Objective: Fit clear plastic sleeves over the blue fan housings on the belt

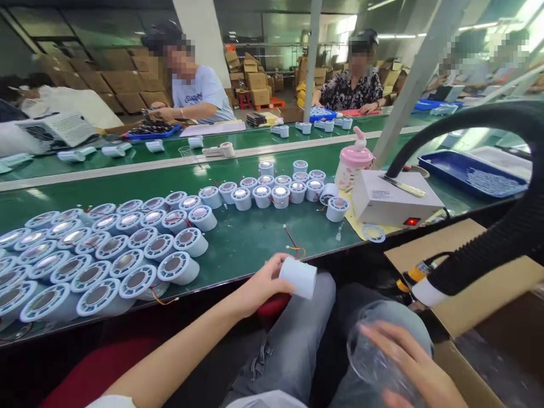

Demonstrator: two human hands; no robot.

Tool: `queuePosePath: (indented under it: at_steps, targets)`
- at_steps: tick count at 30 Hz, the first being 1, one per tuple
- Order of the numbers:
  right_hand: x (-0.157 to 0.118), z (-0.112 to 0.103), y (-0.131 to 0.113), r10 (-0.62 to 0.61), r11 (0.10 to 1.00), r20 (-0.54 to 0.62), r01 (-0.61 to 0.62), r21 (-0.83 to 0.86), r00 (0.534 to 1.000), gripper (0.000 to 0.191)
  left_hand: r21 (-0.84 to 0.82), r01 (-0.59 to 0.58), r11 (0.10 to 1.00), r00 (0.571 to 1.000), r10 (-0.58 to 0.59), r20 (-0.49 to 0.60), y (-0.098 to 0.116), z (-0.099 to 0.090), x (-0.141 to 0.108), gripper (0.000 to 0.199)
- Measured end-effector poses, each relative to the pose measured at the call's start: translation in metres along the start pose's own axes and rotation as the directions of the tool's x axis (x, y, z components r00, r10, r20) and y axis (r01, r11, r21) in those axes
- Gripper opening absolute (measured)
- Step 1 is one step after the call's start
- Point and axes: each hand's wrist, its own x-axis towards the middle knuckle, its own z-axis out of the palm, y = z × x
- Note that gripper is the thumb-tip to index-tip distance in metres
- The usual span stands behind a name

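My left hand (266,283) is closed around a light blue cylindrical housing (301,277), held tilted above my lap just off the table's front edge. Red and yellow wires (297,249) show behind that housing, over the green surface. Lower right, my right hand (408,357), smeared by motion, has its fingers round a clear plastic cup-like piece (361,354) above my knee. The two held pieces are apart. Many similar blue housings with round metallic centres (174,266) stand in rows on the left of the table, with a smaller group (280,195) further back.
On the right stand a white box with a lit red switch (395,198), a black flexible hose (480,255), a pink-lidded cup (355,161) and a blue tray (471,173). An open carton (459,272) sits lower right. Two co-workers sit across the green conveyor (170,153).
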Motion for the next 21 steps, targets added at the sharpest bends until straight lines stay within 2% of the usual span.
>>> queuePosePath:
  at_steps: [1, 3, 6, 7, 9, 11, 13, 16, 18, 21]
  targets:
    - [0.006, 0.005, -0.001, -0.01, 0.999, -0.015, 0.01, -0.031, 1.0, 0.042, -0.095, 0.066, 0.993, 0.996, -0.059, 0.069, -0.006, 0.009, 0.001, 0.049]
    - [0.02, 0.01, -0.004, -0.037, 0.991, -0.047, 0.03, -0.13, 0.998, 0.047, -0.128, 0.215, 0.968, 0.964, -0.189, 0.189, -0.016, 0.023, 0.006, 0.05]
    - [0.037, 0.007, -0.01, -0.038, 0.975, -0.029, 0.03, -0.219, 0.999, 0.051, -0.123, 0.464, 0.877, 0.846, -0.399, 0.353, -0.024, 0.029, 0.017, 0.064]
    - [0.04, 0.004, -0.011, -0.031, 0.978, -0.007, 0.029, -0.204, 0.999, 0.052, -0.109, 0.514, 0.851, 0.811, -0.44, 0.386, -0.024, 0.027, 0.02, 0.068]
    - [0.042, -0.001, -0.013, -0.02, 0.99, 0.041, 0.026, -0.142, 0.999, 0.052, -0.055, 0.535, 0.843, 0.777, -0.465, 0.425, -0.022, 0.024, 0.026, 0.077]
    - [0.043, -0.002, -0.014, -0.012, 0.991, 0.083, 0.022, -0.128, 0.996, 0.053, 0.025, 0.51, 0.86, 0.759, -0.464, 0.457, -0.018, 0.022, 0.028, 0.087]
    - [0.045, 0.001, -0.014, -0.004, 0.978, 0.13, 0.031, -0.204, 0.992, 0.053, 0.128, 0.475, 0.871, 0.729, -0.47, 0.497, -0.014, 0.024, 0.028, 0.094]
    - [0.05, 0.008, -0.013, 0.054, 0.949, 0.185, 0.008, -0.316, 0.981, 0.043, 0.306, 0.308, 0.901, 0.727, -0.43, 0.535, -0.008, 0.032, 0.024, 0.082]
    - [0.051, 0.01, -0.012, 0.093, 0.961, 0.216, -0.031, -0.274, 0.972, 0.029, 0.442, 0.106, 0.891, 0.756, -0.361, 0.545, -0.002, 0.035, 0.019, 0.061]
    - [0.047, 0.008, -0.009, 0.137, 0.989, 0.273, -0.116, -0.09, 0.952, 0.011, 0.562, -0.207, 0.801, 0.843, -0.145, 0.518, 0.007, 0.035, 0.01, 0.026]
